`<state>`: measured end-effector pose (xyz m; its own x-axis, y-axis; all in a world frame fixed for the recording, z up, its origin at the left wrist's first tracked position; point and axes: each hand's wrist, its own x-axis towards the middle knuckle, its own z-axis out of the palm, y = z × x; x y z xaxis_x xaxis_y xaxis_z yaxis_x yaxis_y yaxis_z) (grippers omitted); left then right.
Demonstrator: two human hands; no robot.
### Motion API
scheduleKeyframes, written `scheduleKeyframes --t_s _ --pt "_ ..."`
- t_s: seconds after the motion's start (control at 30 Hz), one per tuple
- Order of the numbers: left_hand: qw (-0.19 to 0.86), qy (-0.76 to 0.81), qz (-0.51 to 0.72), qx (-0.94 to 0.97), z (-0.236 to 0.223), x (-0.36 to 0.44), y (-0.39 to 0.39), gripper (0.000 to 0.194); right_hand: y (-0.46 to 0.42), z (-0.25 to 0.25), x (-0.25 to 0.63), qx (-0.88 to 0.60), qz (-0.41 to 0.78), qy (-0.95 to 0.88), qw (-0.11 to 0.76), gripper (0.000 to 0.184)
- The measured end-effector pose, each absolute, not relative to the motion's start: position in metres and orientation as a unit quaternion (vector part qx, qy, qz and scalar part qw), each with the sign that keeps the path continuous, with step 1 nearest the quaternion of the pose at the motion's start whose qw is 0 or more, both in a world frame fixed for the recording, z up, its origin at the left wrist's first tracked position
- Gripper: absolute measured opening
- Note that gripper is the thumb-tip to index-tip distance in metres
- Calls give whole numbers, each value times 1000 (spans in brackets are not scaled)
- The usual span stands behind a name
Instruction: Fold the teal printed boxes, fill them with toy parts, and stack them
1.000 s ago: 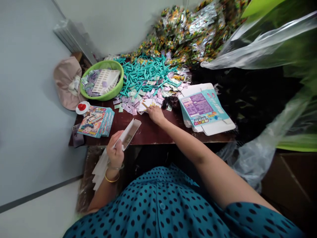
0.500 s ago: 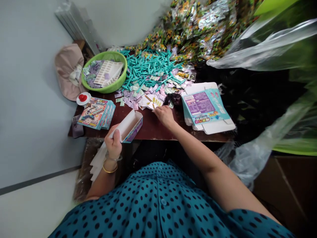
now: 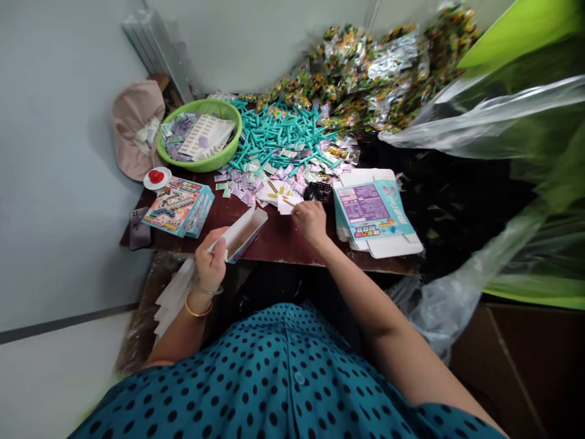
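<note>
- The left hand [image 3: 211, 262] has its fingers closed around the near end of an open box [image 3: 244, 236], thumb along the side, the white inside facing up and the far end tilted away to the right
- The right hand [image 3: 311, 221] has its fingers drawn together on the right edge of a white card [image 3: 289, 205] printed with a small picture, the thumb's exact hold hidden
- Just beyond that card lie more printed cards [image 3: 270, 190], with a black studded part [image 3: 319, 191] near them
- Small lilac and green sachets [image 3: 237, 183] spread behind, then a heap of teal pieces [image 3: 278, 134]
- To the right, flattened boxes [image 3: 379, 213] lie stacked on the dark red worktop [image 3: 287, 244]
- To the left, finished-looking boxes [image 3: 176, 207] lie beside a phone [image 3: 139, 228] and a white dish [image 3: 165, 177] with something red in it
- Behind these stands a green basket [image 3: 201, 166] of sachets and sheets, a pink hat [image 3: 137, 122] beside it
- Farthest back, bags of orange and green pieces [image 3: 365, 79] pile against the wall
</note>
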<state>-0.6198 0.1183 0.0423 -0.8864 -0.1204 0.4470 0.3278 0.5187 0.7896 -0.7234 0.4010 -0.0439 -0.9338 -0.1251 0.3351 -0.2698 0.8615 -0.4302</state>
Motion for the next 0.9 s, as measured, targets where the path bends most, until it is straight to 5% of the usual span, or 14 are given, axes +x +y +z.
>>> scheduleKeyframes --t_s 0.17,0.33,0.53,0.7,0.9 --pt "210 -838 -487 -129 32 -618 127 34 396 -76 -698 109 334 -934 59 17" --pt "197 -835 -497 -134 29 -616 129 32 416 -61 -699 -23 521 -837 165 31" --pt "190 -833 -501 -136 31 -620 134 35 436 37 -674 18 588 -766 259 25" --pt "178 -826 -519 -132 28 -618 141 45 400 85 -642 260 507 -790 228 18" --pt "189 -820 -527 -121 23 -611 144 46 346 47 -646 393 375 -811 218 23"
